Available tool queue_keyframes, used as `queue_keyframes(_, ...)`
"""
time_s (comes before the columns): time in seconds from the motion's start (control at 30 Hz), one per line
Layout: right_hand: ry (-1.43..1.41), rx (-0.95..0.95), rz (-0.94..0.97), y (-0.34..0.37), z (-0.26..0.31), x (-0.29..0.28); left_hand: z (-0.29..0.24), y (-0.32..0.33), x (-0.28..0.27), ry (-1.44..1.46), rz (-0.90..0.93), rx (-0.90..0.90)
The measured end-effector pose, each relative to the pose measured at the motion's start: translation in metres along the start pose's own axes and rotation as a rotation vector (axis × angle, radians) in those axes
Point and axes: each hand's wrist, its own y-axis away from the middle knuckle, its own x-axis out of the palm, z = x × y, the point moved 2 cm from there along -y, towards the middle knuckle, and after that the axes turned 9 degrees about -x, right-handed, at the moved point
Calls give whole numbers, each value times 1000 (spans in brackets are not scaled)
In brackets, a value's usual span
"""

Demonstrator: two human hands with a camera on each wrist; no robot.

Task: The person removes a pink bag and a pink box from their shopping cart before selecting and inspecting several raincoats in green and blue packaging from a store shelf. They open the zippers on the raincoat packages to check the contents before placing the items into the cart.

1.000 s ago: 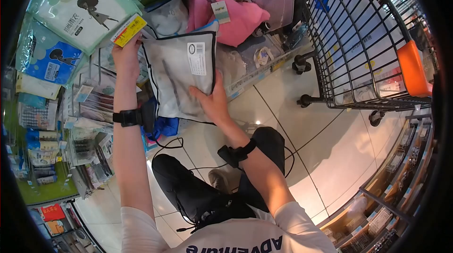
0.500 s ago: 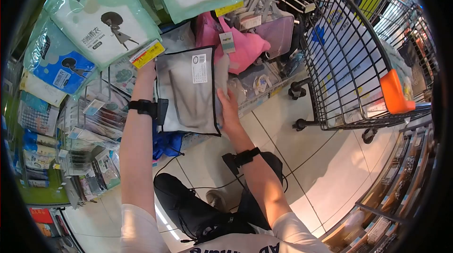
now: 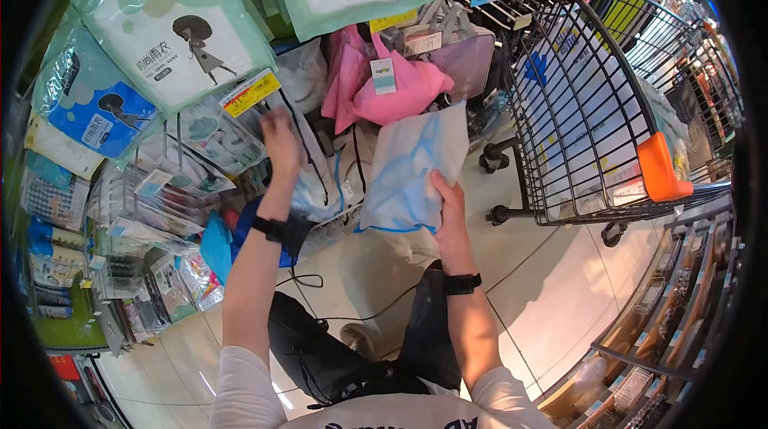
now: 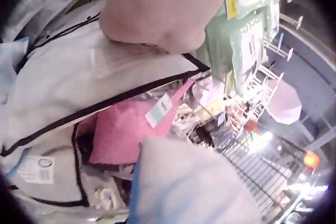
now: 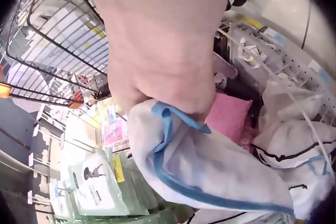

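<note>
A white mesh bag with blue edging (image 3: pixel 412 169) is in my right hand (image 3: pixel 453 209), thumb over its near face and fingers hidden behind. In the right wrist view the blue edging (image 5: pixel 184 179) runs along the bag below the hand. My left hand (image 3: pixel 280 143), blurred, is beside a black-edged mesh bag (image 3: pixel 302 129) leaning at the shelf. The left wrist view has this black-edged bag (image 4: pixel 100 77) right below the hand; the fingers are hidden there, so I cannot tell if they grip it. Another black-edged bag with a white label (image 4: pixel 39 169) lies underneath.
A pink cloth bag (image 3: pixel 400 89) with a tag sits behind the bags. Green raincoat packs (image 3: pixel 172 37) and a yellow price tag (image 3: pixel 250 93) hang at upper left. A wire shopping cart (image 3: pixel 588 109) stands at right. A dark cord (image 3: pixel 360 319) crosses the tiled floor.
The labelled black-edged bag is out of my hands. My right hand has moved right with the blue-edged mesh bag, and my left hand has come down from the price tag.
</note>
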Motion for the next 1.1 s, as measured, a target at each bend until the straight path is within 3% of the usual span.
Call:
queue_keyframes(0.1,14,-6,37,8,18,-6,-30,63,15,-262,266,192)
queue_keyframes(0.13,21,-20,28,10,23,-10,-36,68,16,-263,256,188)
queue_keyframes(0.2,33,-36,31,13,28,-13,-47,74,24,-635,388,560)
queue_keyframes(0.37,15,-12,91,17,23,-28,-21,28,40,-660,281,593)
queue_keyframes(0.43,-2,5,106,21,21,-34,-14,26,47,-637,222,541)
queue_keyframes(0.5,-27,17,115,30,21,-38,-9,40,48,-600,183,606)
queue_keyframes(0.57,-65,28,70,38,21,-41,-25,73,43,-411,440,298)
queue_keyframes(0.63,-73,51,95,42,17,-51,-50,113,29,173,775,-702)
queue_keyframes(0.67,-76,83,125,46,15,-57,-59,127,18,169,774,-709)
queue_keyframes(0.73,-19,120,214,47,18,-62,-75,147,4,35,981,-426)
queue_keyframes(0.8,37,155,310,48,18,-59,-86,157,-7,29,923,-355)
queue_keyframes(0.87,513,51,458,51,25,-41,-89,161,-17,24,818,-261)
queue_keyframes(0.9,511,50,463,54,28,-31,-88,163,-21,24,814,-257)
queue_keyframes(0.97,774,-183,706,63,34,-4,-85,165,-28,79,733,-217)
queue_keyframes(1.1,703,-183,669,77,28,33,-73,170,-42,165,619,-340)
